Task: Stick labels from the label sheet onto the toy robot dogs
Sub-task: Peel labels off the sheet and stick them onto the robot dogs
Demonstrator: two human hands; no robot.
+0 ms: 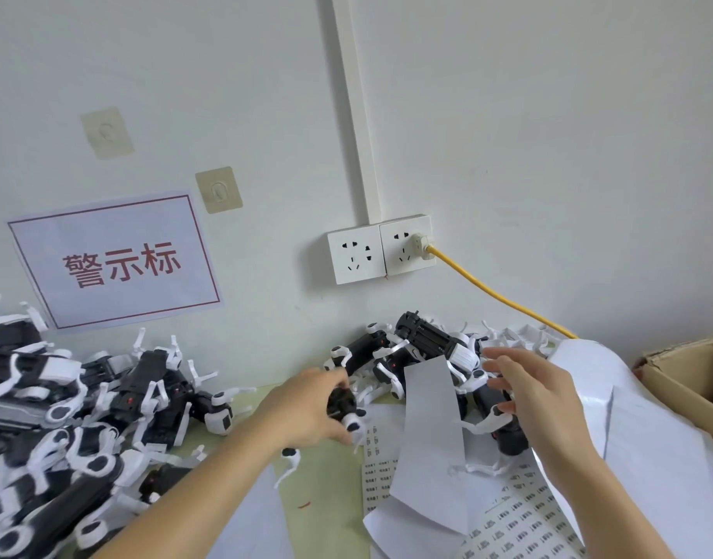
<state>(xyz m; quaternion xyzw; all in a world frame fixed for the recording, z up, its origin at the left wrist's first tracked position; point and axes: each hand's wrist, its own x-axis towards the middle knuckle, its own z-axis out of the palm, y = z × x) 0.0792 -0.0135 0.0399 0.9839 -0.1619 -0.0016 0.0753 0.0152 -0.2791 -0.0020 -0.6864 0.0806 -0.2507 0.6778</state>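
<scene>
While the left hand grips one small black-and-white plastic toy robot dog above the pale green tabletop, fingers curled round its body, the right hand hovers with fingers spread and relaxed, holding nothing, over a second cluster of toy dogs against the white wall.

Left pile of black-and-white toy dogs: heaped at the table's left side, legs pointing every way.

White label sheet with rows of small printed labels: flat near the right forearm, partly under curled white backing paper.

Brown cardboard box: far right.

Wall items: red-bordered paper sign with red characters; double white socket with a plugged-in yellow cable.
</scene>
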